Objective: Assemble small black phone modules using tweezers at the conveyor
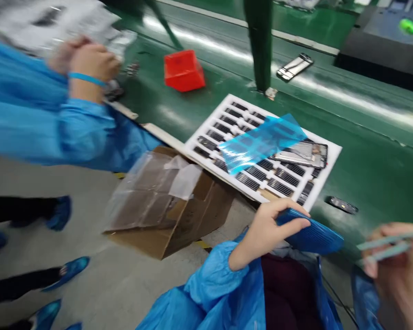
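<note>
My left hand is closed at the front edge of the bench, thumb and fingers pinching a flat phone-sized panel with a shiny blue film face. Pale green tweezers are in my right hand, blurred at the right edge, with the tips apart and pointing left. Beyond my left hand lies a white foam tray with rows of slots holding dark, striped parts. A loose sheet of blue film and a phone frame rest across the tray. A small dark part sits on the bench between my hands.
A red bin stands on the green bench, beside a green post. Another phone part lies further back. A co-worker's hands are at left. Below the edge is an open cardboard box.
</note>
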Demonstrator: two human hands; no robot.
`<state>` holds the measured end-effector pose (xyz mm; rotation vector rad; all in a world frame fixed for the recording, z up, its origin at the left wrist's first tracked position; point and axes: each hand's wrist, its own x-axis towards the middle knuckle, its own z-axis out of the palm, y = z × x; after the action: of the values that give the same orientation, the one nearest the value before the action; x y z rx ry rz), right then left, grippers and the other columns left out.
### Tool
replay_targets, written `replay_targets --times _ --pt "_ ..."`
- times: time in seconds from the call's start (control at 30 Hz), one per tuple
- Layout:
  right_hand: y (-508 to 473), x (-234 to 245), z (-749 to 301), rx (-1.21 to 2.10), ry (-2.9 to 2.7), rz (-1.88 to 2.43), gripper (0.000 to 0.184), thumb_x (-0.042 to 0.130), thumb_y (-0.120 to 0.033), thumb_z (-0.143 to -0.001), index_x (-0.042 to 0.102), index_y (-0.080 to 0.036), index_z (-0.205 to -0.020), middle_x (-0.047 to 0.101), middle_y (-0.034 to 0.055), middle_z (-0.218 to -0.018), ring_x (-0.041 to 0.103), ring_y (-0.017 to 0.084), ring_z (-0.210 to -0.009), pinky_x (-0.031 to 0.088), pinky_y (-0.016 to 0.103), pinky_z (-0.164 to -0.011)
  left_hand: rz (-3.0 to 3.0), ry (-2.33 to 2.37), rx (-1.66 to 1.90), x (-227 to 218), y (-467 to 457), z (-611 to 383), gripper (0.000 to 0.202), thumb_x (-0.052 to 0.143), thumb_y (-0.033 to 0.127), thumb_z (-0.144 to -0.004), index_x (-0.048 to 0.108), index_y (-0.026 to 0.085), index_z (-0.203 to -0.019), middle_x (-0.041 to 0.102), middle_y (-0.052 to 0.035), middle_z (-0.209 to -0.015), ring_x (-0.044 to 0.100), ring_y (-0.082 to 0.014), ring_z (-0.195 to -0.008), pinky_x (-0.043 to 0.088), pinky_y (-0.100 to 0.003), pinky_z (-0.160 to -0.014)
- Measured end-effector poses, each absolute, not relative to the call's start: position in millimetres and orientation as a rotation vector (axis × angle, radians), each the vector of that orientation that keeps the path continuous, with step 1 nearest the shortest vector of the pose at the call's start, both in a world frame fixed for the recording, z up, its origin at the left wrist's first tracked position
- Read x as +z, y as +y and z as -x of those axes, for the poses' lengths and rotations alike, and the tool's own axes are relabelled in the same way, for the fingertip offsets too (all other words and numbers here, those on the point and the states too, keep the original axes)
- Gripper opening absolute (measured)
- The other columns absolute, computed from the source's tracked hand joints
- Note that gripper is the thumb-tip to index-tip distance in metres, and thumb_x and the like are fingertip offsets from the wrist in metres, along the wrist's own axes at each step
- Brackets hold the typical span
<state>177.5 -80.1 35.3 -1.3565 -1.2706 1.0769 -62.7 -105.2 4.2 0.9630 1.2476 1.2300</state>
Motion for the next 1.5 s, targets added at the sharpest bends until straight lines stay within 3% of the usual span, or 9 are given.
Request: replay_targets --times 0.13,0.3,0.47,0.6,0.7,0.87,1.0,1.33,1.5 --pt "-70 27 -149 1.391 -1.108 1.201 0.027 0.068 -0.047 -0.11 0.077 -0.022 -0.109 0.083 0.006 -0.082 0.073 0.016 -0.051 0.05 0.018 -0.035 -1.059 1.273 1.235 1 -101 64 0.004 0.082 0.026 -0.099 0.083 0.022 -0.099 0.087 -0.0045 -0.099 0.082 -0.0216 -0.096 0.063 -0.03 -0.089" --pt "-67 20 -151 1.482 -1.194 1.234 0.028 0.088 -0.037 -0.098 0.078 -0.02 -0.118 0.087 0.0075 -0.097 0.087 0.021 -0.077 0.07 0.022 -0.058 -1.128 1.354 1.183 2 -99 62 0.003 0.084 0.025 -0.097 0.084 0.022 -0.097 0.087 -0.0034 -0.093 0.082 -0.0212 -0.087 0.064 -0.029 -0.078" --pt "-76 22 -157 1.324 -1.235 1.156 0.012 0.086 -0.025 -0.099 0.079 -0.022 -0.109 0.084 0.0043 -0.094 0.087 0.021 -0.08 0.071 0.023 -0.057 -1.183 1.366 1.18 4 -101 56 0.002 0.085 0.025 -0.097 0.085 0.023 -0.098 0.087 -0.0035 -0.093 0.083 -0.0218 -0.086 0.065 -0.029 -0.079" --pt "-80 22 -157 1.159 -1.362 1.129 0.012 0.084 -0.019 -0.098 0.079 -0.022 -0.108 0.085 0.0087 -0.109 0.088 0.025 -0.09 0.073 0.028 -0.058 -1.213 1.375 1.192 8 -101 52 0.005 0.085 0.027 -0.098 0.085 0.022 -0.099 0.088 -0.0044 -0.095 0.084 -0.0233 -0.087 0.067 -0.031 -0.081" --pt "-82 19 -160 1.042 -1.433 1.104 0.019 0.084 -0.012 -0.096 0.08 -0.023 -0.111 0.086 0.0074 -0.104 0.088 0.027 -0.096 0.074 0.03 -0.062 -1.235 1.361 1.211 11 -102 51 0.003 0.085 0.023 -0.097 0.085 0.023 -0.1 0.089 -0.003 -0.095 0.084 -0.0217 -0.087 0.067 -0.029 -0.082" --pt "-80 16 -165 0.845 -1.628 0.929 0.041 0.086 -0.005 -0.089 0.083 -0.025 -0.125 0.089 0.007 -0.103 0.089 0.03 -0.092 0.076 0.04 -0.07 -1.277 1.323 1.257 17 -104 50 0.008 0.085 0.016 -0.098 0.085 0.023 -0.102 0.089 -0.0007 -0.097 0.085 -0.0194 -0.089 0.067 -0.027 -0.084" --pt "-77 21 -165 0.752 -1.734 0.838 0.051 0.085 -0.006 -0.088 0.081 -0.027 -0.134 0.09 0.0061 -0.1 0.089 0.03 -0.085 0.075 0.039 -0.063 -1.303 1.27 1.293 19 -105 50 0.01 0.085 0.014 -0.099 0.085 0.023 -0.103 0.09 -0.0003 -0.099 0.086 -0.0195 -0.091 0.068 -0.027 -0.085" --pt "-78 26 -163 0.741 -1.78 0.802 0.055 0.084 -0.003 -0.088 0.08 -0.027 -0.138 0.09 0.0046 -0.099 0.089 0.028 -0.085 0.076 0.035 -0.064 -1.321 1.213 1.316 20 -107 52 0.011 0.083 0.012 -0.1 0.083 0.023 -0.101 0.089 -0.001 -0.1 0.085 -0.0184 -0.093 0.068 -0.027 -0.086" --pt "-78 28 -161 0.74 -1.78 0.817 0.049 0.085 -0.004 -0.089 0.082 -0.028 -0.132 0.09 0.0041 -0.096 0.089 0.029 -0.08 0.075 0.035 -0.06 -1.317 1.227 1.301 19 -107 52 0.005 0.082 0.021 -0.103 0.081 0.022 -0.098 0.089 -0.0033 -0.097 0.085 -0.0209 -0.089 0.069 -0.031 -0.084"
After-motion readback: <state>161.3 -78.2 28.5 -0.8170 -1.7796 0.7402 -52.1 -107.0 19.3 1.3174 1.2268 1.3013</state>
